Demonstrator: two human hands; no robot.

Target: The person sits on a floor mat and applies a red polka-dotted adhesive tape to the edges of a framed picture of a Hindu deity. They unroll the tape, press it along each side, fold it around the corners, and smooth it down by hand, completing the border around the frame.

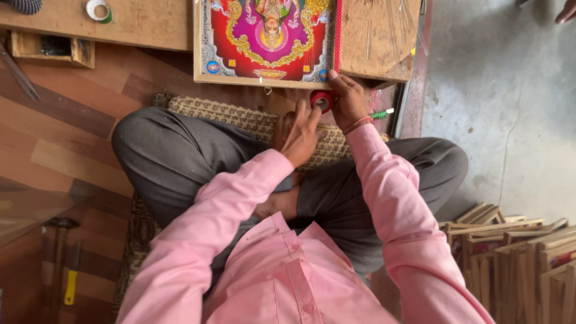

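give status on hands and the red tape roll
Both hands on red tape roll: right hand grips, left hand fingers it. Framed picture just beyond. Nothing blocking.

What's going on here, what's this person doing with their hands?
A person in a pink shirt sits cross-legged on a patterned mat. Both hands meet at a red tape roll: the right hand grips it while the left hand touches it with its fingertips. Just in front lies a framed colourful picture on a low wooden board. A stack of wooden frames stands at the right.
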